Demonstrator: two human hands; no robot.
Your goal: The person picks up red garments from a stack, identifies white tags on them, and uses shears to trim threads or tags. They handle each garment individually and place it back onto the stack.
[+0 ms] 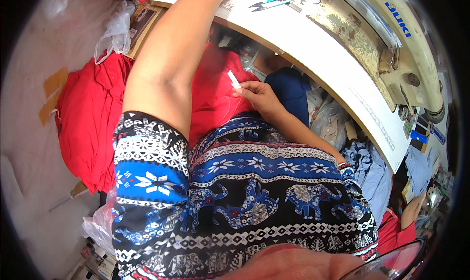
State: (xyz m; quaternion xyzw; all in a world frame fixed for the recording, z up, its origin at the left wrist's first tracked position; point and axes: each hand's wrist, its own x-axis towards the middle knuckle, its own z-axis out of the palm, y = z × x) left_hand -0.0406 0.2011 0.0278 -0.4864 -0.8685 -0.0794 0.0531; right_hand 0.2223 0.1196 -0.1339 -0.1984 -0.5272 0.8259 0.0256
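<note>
over the lap, right fingers [243, 87] pinch a white tag [234, 79].

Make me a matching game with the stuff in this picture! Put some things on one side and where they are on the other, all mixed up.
Things:
1. small white tag
2. thread snips
3. red cloth pile
4. sewing machine

Places:
A. on the floor, to the person's left
B. pinched in the right hand over the lap
C. at the right end of the white table
D. lying on the table near the top edge of the picture

Pairs: 1-B, 2-D, 3-A, 4-C
</note>
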